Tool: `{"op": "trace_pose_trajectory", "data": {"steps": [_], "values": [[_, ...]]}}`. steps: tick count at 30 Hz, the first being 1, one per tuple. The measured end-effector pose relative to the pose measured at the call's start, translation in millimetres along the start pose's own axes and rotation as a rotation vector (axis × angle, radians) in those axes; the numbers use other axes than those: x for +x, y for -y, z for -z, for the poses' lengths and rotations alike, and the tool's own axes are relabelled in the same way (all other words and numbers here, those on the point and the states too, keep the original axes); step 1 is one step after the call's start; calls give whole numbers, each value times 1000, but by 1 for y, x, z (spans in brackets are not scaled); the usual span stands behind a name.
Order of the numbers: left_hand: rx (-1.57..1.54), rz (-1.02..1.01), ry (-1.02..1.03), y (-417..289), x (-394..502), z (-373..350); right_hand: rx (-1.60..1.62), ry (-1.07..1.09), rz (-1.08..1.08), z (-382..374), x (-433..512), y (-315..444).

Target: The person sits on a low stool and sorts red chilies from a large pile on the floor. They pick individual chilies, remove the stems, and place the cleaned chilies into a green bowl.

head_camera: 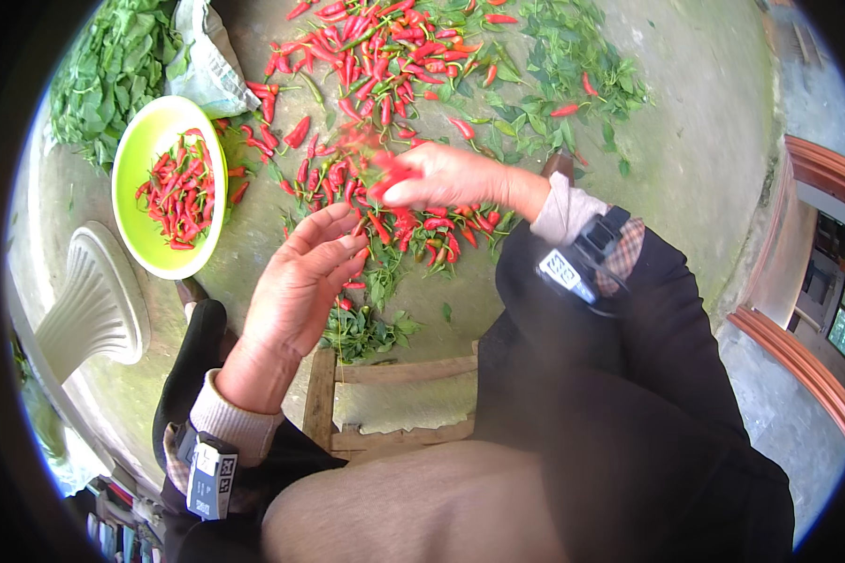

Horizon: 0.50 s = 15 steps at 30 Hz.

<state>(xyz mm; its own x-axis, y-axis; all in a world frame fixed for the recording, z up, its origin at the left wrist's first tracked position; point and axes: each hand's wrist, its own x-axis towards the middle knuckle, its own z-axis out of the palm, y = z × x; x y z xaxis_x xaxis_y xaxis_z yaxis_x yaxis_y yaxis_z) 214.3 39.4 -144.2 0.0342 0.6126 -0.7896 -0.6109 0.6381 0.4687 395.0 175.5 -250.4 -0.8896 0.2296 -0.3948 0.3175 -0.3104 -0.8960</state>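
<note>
My right hand [443,177] grips a bunch of red chili peppers [394,174], blurred by motion, over the pile on the concrete floor. Lower and to the left, my left hand [303,281] is raised with its fingers apart and nothing visible in it. Loose red chili peppers [387,63] spread over the floor beyond both hands, a few of them greenish. More peppers [436,232] lie with leaves just below my right hand. Off to the left, a yellow-green plastic basin [128,183] holds a heap of red peppers [183,197].
Pepper leaves and stems [570,63] lie at the upper right. A woven sack [208,63] and a heap of leafy greens [113,70] sit at the upper left. A white fluted pedestal [102,302] stands left of my leg. Between my knees is a wooden frame [408,369].
</note>
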Motion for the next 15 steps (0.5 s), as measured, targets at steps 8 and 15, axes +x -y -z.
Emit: {"op": "trace_pose_trajectory", "data": {"steps": [8, 15], "values": [[-303, -100, 23, 4, 7, 2, -404, -312, 496, -76, 6, 68], [-235, -24, 196, -2, 3, 5, 29, -549, 516, -82, 7, 70]]}}
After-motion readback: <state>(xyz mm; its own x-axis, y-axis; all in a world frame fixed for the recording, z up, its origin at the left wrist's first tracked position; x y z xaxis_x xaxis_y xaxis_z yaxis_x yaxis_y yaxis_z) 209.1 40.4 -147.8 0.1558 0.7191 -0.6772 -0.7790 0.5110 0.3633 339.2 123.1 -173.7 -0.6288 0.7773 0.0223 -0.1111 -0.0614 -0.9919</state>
